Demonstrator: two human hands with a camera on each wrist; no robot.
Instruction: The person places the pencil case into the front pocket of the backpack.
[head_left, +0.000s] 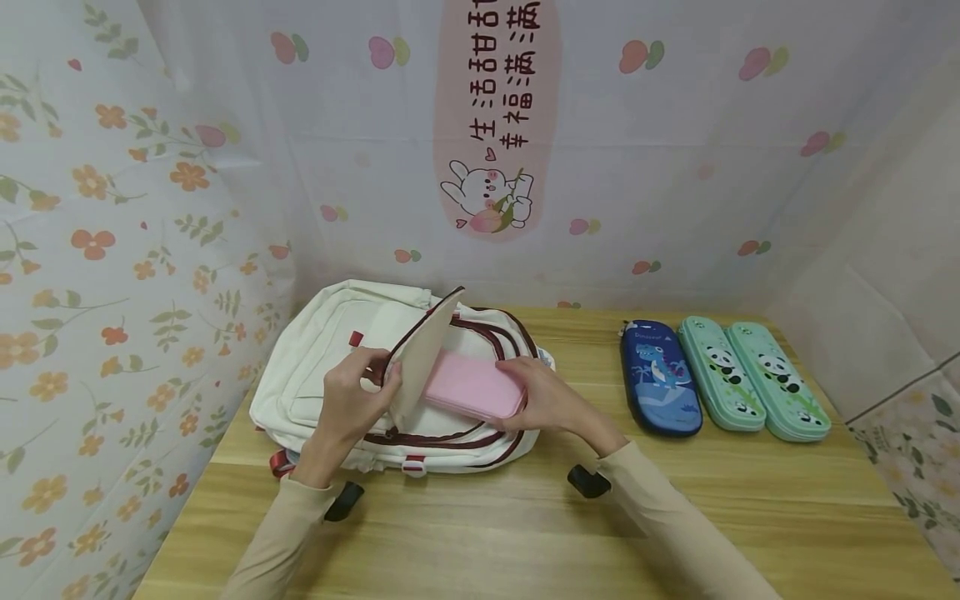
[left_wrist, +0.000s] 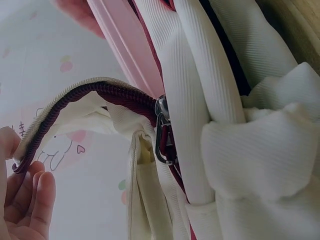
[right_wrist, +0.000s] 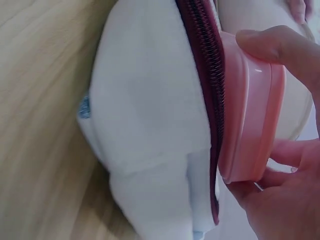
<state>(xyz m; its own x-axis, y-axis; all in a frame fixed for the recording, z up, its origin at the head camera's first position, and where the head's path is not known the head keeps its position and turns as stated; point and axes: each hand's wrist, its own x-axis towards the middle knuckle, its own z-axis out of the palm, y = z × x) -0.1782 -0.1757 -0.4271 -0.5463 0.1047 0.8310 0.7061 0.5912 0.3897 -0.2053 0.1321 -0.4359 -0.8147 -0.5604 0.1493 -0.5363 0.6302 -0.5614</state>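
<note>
A white backpack [head_left: 330, 342] with dark red zips lies on its back on the table, its zipped flap raised. My left hand [head_left: 356, 396] pinches the edge of that flap [head_left: 423, 358], and the left wrist view shows the dark red zip [left_wrist: 65, 95] curving from my fingers to a metal zip pull [left_wrist: 164, 132]. With my right hand [head_left: 543, 396] I grip the right end of a pink case [head_left: 476, 383], thumb on one side and fingers on the other. The case lies in the bag's opening, its left end hidden behind the flap. In the right wrist view its rounded edge [right_wrist: 250, 115] is right beside the zip.
Right of the bag lie a blue pencil case [head_left: 660, 379] with a dinosaur and two mint-green panda cases, one [head_left: 722, 371] beside the other [head_left: 778, 379]. Floral cloth [head_left: 97, 333] hangs at the left, and a printed curtain [head_left: 637, 167] stands behind the wooden table [head_left: 480, 533].
</note>
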